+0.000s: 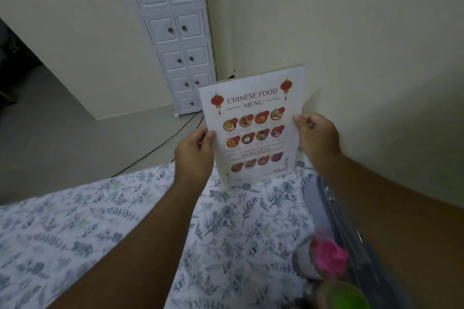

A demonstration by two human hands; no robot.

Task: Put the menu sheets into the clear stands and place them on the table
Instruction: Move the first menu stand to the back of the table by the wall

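A white menu sheet (253, 125) headed "Chinese Food Menu", with red lanterns and rows of dish pictures, stands upright above the far edge of the table. My left hand (194, 152) grips its left edge and my right hand (316, 137) grips its right edge. The sheet's bottom edge touches or hovers just over the floral tablecloth (150, 221). I cannot tell whether the sheet sits inside a clear stand. Clear plastic stands (336, 211) lie at the right, partly hidden under my right forearm.
Two jars stand at the lower right, one with a pink lid (329, 256) and one with a green lid (349, 296). A tall white drawer cabinet (175, 32) stands in the room's corner. A black cable (160, 145) runs across the grey floor.
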